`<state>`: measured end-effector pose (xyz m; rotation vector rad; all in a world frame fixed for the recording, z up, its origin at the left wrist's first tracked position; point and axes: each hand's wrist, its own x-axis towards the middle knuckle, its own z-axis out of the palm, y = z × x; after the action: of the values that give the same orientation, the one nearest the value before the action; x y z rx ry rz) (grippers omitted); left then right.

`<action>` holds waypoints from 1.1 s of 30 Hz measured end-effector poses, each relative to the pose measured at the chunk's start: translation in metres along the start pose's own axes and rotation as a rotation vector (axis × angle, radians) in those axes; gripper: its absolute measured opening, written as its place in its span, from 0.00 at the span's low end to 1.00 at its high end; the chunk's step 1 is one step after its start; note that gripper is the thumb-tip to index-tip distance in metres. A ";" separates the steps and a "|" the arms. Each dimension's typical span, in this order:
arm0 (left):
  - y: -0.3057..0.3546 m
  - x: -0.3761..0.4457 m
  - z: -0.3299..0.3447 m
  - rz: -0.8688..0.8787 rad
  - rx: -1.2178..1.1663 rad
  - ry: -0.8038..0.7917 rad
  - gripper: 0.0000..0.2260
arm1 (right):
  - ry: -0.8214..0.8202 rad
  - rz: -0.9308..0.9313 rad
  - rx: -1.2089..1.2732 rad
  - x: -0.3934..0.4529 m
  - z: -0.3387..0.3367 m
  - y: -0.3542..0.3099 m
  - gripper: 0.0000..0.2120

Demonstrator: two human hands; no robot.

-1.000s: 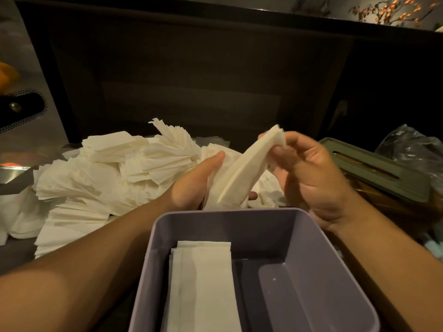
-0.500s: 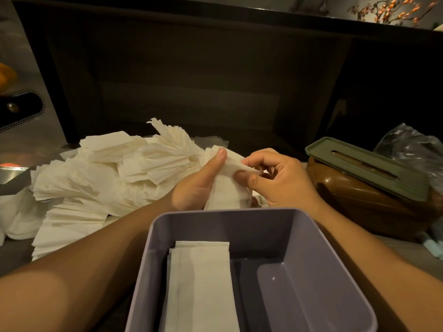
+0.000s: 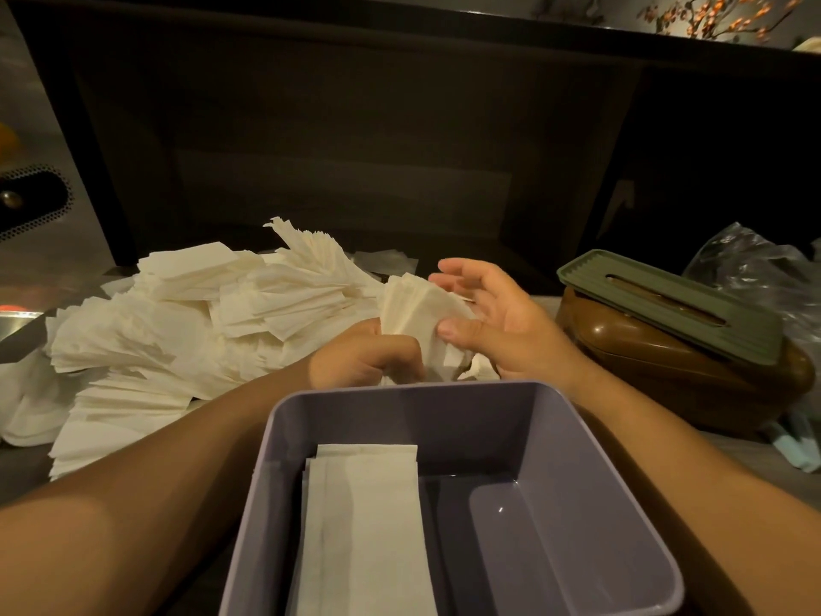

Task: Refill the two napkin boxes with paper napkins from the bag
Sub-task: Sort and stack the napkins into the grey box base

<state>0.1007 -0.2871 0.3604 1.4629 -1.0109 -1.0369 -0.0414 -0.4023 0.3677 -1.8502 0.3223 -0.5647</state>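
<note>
The purple napkin box (image 3: 591, 473) runs off the bottom edge, so its near wall is out of view, and so is the near end of the folded napkins (image 3: 364, 526) inside it. The left hand (image 3: 364, 360) curls its fingertips out of sight behind the small napkin stack (image 3: 413, 322). The brown box (image 3: 666, 371) hides its interior beneath the green slotted lid (image 3: 666, 300). The clear plastic bag (image 3: 764, 269) is cut by the right edge.

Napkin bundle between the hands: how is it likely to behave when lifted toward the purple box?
The napkin bundle will probably flop, since its sheets already fan and bend where the left hand grips them. It looks light: the right hand steadies it with only a thumb and open fingers. Loose sheets may slip out before reaching the purple box.
</note>
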 end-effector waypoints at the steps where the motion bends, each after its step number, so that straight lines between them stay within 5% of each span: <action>1: -0.001 0.000 -0.001 -0.003 0.000 0.003 0.16 | -0.058 0.026 0.033 -0.001 -0.002 -0.001 0.25; 5: 0.006 -0.001 0.002 0.025 0.103 -0.004 0.05 | -0.067 -0.006 0.030 -0.005 -0.008 -0.005 0.25; 8: 0.002 -0.001 -0.007 0.132 0.221 0.073 0.20 | 0.049 -0.031 0.060 -0.006 -0.013 -0.004 0.26; 12: -0.004 -0.001 -0.009 0.295 0.310 0.345 0.15 | 0.112 0.070 0.034 -0.008 -0.019 0.004 0.27; 15: -0.007 -0.003 -0.003 0.352 0.396 0.299 0.18 | 0.110 0.107 0.052 -0.010 -0.016 0.010 0.22; 19: -0.011 -0.003 0.001 0.397 0.449 0.324 0.26 | 0.143 0.127 0.372 -0.007 -0.018 0.012 0.18; 24: -0.022 0.005 0.002 0.374 0.615 0.384 0.27 | 0.059 0.094 -0.030 -0.008 -0.015 0.016 0.24; 33: -0.017 0.007 -0.002 0.420 0.597 0.295 0.28 | 0.043 0.029 -0.106 -0.008 -0.015 0.015 0.28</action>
<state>0.1054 -0.2909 0.3430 1.7038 -1.3978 -0.2056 -0.0552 -0.4154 0.3554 -1.9345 0.4136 -0.5773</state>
